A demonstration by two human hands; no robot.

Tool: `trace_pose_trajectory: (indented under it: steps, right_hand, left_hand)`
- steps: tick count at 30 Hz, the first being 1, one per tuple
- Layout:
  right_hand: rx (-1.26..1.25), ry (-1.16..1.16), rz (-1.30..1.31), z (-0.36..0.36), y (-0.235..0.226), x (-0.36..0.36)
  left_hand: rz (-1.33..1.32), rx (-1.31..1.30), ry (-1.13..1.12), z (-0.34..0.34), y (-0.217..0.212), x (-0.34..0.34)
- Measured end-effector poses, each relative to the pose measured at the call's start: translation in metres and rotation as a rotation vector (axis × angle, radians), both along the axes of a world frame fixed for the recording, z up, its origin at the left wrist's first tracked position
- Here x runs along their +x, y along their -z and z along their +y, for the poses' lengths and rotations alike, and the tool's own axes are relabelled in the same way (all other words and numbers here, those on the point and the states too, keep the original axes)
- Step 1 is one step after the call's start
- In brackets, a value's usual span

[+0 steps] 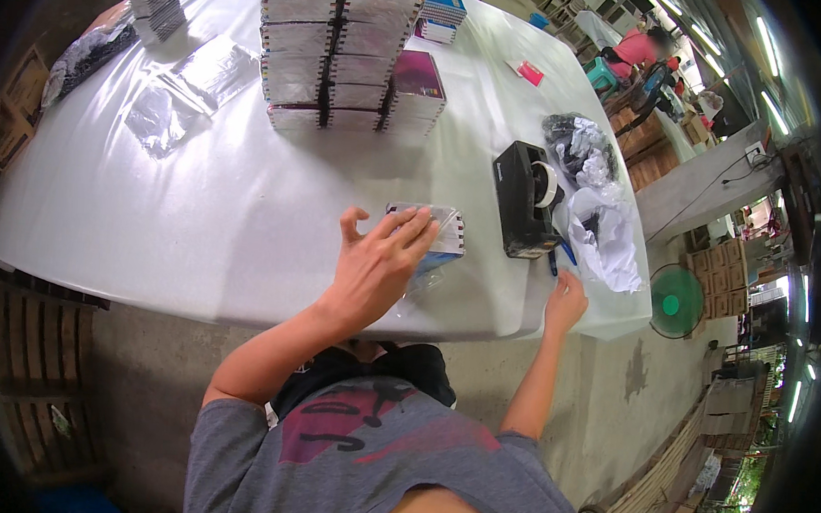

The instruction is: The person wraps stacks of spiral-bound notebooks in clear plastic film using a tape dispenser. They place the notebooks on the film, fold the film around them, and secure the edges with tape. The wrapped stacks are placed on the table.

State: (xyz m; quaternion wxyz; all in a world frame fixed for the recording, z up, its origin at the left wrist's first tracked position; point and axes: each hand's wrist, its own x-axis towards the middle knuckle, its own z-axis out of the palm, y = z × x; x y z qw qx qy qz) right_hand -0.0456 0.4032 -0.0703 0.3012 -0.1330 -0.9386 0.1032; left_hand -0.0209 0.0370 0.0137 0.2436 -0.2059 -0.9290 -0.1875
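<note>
My left hand (383,255) lies over a small bundle of spiral-bound notebooks (446,232) in clear plastic film, near the table's front edge. Its fingers stretch across the top of the bundle, with the thumb held apart. Some loose film shows at the bundle's near side. Farther right, my right hand (567,304) is at the table edge, its fingers bent together beside a slim blue and dark tool (567,253), whose kind I cannot make out. Whatever is between those fingers is hidden. Just beyond stands a black tape dispenser (523,202) with a roll of tape.
Tall stacks of wrapped notebooks (337,58) stand at the far middle of the white-covered table (152,234). Clear plastic sheets (187,91) lie to their left. Crumpled plastic bags (603,215) sit at the right edge. A green round fan (676,302) and a seated person (633,53) are beyond.
</note>
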Motion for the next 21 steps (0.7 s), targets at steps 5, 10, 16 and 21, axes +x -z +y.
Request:
trace_pose_trajectory:
  steps: [5,10,16,21]
  right_hand:
    - [-0.030,-0.137,0.165,-0.022,-0.027,0.005]
    - [-0.620,-0.360,0.223,-0.089,-0.058,0.007]
    - [-1.350,-0.758,-0.119,-0.189,-0.094,0.029]
    - [-1.574,-0.745,-0.253,-0.226,-0.100,0.023]
  left_hand:
    - [-0.089,0.081,0.050,-0.003,0.001,0.000]
    - [-0.011,0.067,0.086,-0.001,0.007,-0.002]
    - [-0.027,0.136,0.120,-0.004,0.010,-0.002]
    - [-0.032,0.327,0.221,-0.008,0.014,-0.008]
